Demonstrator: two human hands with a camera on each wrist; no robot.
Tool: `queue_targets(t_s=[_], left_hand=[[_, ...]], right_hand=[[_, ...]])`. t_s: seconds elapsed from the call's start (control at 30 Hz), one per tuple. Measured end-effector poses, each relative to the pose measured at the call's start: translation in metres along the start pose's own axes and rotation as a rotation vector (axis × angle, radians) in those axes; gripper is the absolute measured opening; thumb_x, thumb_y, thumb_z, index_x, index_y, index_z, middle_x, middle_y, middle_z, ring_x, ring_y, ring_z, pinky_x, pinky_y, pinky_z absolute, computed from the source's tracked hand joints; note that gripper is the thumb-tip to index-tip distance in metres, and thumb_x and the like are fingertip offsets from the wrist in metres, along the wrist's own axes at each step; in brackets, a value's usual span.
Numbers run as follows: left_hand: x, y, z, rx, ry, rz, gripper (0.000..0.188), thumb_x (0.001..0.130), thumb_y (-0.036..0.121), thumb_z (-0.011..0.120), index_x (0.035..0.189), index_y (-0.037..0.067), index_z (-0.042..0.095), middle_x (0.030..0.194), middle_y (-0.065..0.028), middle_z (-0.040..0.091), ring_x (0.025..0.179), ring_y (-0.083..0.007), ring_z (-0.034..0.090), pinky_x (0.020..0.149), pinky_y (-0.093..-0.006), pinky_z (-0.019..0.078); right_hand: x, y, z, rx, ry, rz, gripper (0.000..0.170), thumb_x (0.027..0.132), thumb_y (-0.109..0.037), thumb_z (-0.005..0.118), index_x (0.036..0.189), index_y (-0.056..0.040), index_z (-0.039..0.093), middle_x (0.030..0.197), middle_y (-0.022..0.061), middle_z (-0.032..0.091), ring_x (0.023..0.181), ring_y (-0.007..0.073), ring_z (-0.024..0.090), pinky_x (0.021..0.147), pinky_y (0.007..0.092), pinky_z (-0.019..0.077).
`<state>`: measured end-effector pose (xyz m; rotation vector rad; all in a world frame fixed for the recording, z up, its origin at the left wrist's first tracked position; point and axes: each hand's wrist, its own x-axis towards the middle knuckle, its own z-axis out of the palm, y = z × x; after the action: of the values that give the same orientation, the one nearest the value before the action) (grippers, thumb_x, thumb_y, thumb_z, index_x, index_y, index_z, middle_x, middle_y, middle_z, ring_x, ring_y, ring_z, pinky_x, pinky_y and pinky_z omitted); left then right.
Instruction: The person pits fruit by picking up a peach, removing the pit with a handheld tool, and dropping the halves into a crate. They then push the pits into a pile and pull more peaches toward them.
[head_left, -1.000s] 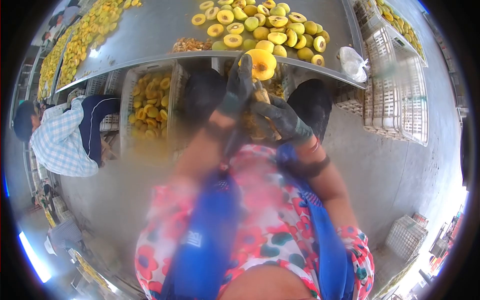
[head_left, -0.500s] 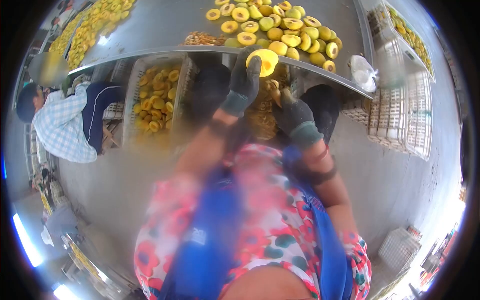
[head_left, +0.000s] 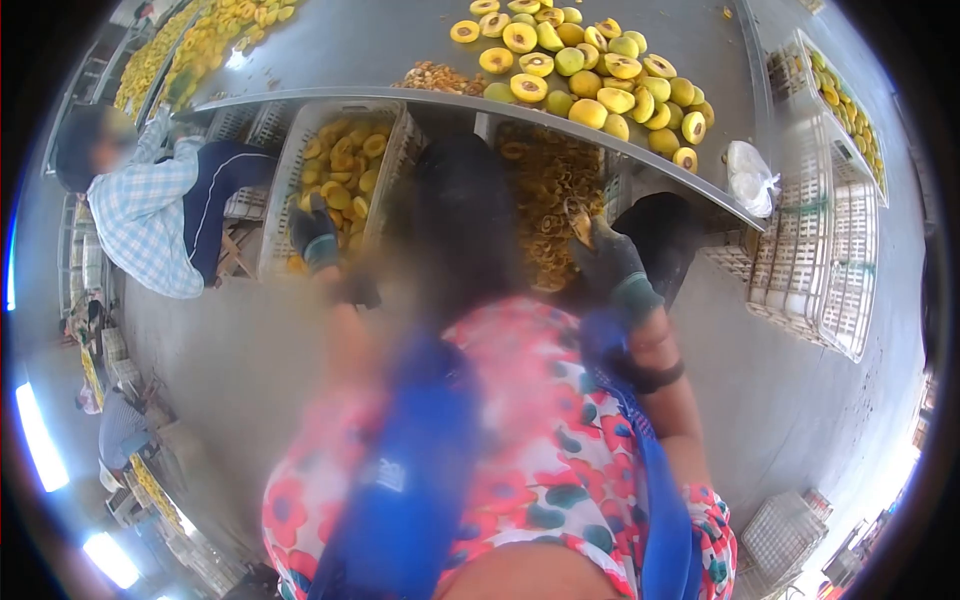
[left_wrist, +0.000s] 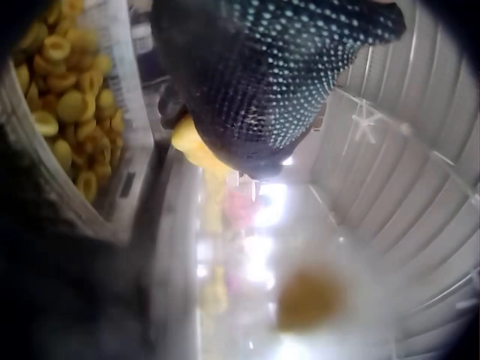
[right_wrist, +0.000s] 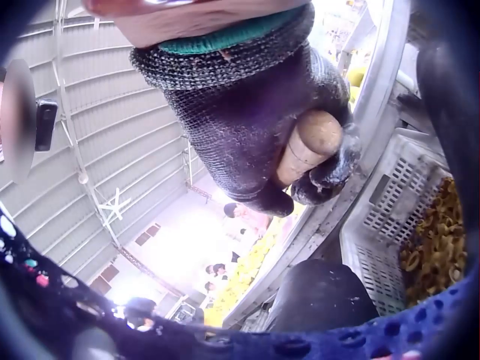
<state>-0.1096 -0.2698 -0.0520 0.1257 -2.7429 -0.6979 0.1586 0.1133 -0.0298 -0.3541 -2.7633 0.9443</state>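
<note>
The gloved left hand (head_left: 315, 236) is over the near end of a crate (head_left: 278, 222) of halved yellow fruit (head_left: 345, 160). In the left wrist view, a yellow fruit piece (left_wrist: 196, 148) is gripped under the dark glove (left_wrist: 255, 82), partly hidden by it. The gloved right hand (head_left: 610, 265) holds a small tool (head_left: 577, 222) above a crate of brown-yellow scraps (head_left: 540, 190). Its round wooden handle (right_wrist: 309, 146) lies within the curled fingers of the right glove (right_wrist: 247, 127) in the right wrist view.
A metal table (head_left: 390, 60) ahead bears halved fruit (head_left: 590, 75), a heap of pits (head_left: 440, 78) and a white plastic bag (head_left: 750, 180). White crates (head_left: 815, 250) stand at right. A person in a checked shirt (head_left: 145, 230) sits at left.
The left hand has moved from the table edge, left and down to the fruit crate. The right hand has drawn apart from it, staying over the scraps with the tool. The head view has shifted.
</note>
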Motion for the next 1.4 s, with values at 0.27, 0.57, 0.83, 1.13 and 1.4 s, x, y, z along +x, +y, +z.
queue_targets(t_s=[0.27, 0.57, 0.83, 1.13, 1.4], left_hand=[[0.009, 0.144, 0.074, -0.247, 0.012, 0.590, 0.047, 0.086, 0.041, 0.055, 0.110, 0.001, 0.061, 0.105, -0.0185, 0.065, 0.099, -0.0356, 0.061, 0.088, -0.0411, 0.0464], [-0.005, 0.306, 0.157, 0.359, -0.558, 0.531, 0.055, 0.079, 0.056, 0.054, 0.117, 0.015, 0.058, 0.117, -0.0094, 0.061, 0.119, -0.0244, 0.048, 0.100, -0.0436, 0.0324], [-0.008, 0.292, 0.161, -0.245, -0.605, 0.592, 0.056, 0.076, 0.043, 0.068, 0.116, 0.006, 0.053, 0.107, -0.0122, 0.063, 0.098, -0.0281, 0.060, 0.084, -0.0399, 0.0462], [-0.086, 0.273, 0.050, -1.175, -0.822, 0.459, 0.036, 0.091, 0.030, 0.057, 0.110, -0.001, 0.055, 0.099, -0.0109, 0.062, 0.090, -0.0168, 0.059, 0.080, -0.0292, 0.0486], [-0.129, 0.269, 0.020, -1.207, -0.648, 0.475, 0.033, 0.095, 0.029, 0.048, 0.111, 0.001, 0.055, 0.099, -0.0121, 0.061, 0.093, -0.0230, 0.059, 0.082, -0.0321, 0.0472]], right_hand=[[0.007, -0.018, -0.005, 0.001, -0.023, -0.064, 0.027, 0.084, -0.027, 0.061, 0.088, -0.0026, 0.050, 0.071, 0.0253, 0.059, 0.070, 0.0440, 0.058, 0.060, 0.0501, 0.0457], [-0.010, -0.014, -0.005, 0.000, 0.002, -0.048, 0.025, 0.083, -0.025, 0.061, 0.086, -0.0031, 0.049, 0.070, 0.0254, 0.058, 0.070, 0.0442, 0.058, 0.060, 0.0501, 0.0450], [-0.001, -0.022, -0.007, 0.145, 0.066, 0.033, 0.026, 0.082, -0.022, 0.062, 0.092, -0.0033, 0.048, 0.074, 0.0256, 0.059, 0.071, 0.0452, 0.058, 0.059, 0.0503, 0.0450], [0.033, -0.067, -0.032, 0.334, 0.189, 0.070, 0.028, 0.085, -0.020, 0.062, 0.098, -0.0024, 0.044, 0.078, 0.0258, 0.060, 0.076, 0.0457, 0.058, 0.061, 0.0491, 0.0458], [0.032, -0.074, -0.029, 0.290, 0.207, 0.029, 0.022, 0.085, -0.010, 0.057, 0.103, -0.0006, 0.050, 0.082, 0.0232, 0.059, 0.078, 0.0416, 0.058, 0.064, 0.0430, 0.0471]])
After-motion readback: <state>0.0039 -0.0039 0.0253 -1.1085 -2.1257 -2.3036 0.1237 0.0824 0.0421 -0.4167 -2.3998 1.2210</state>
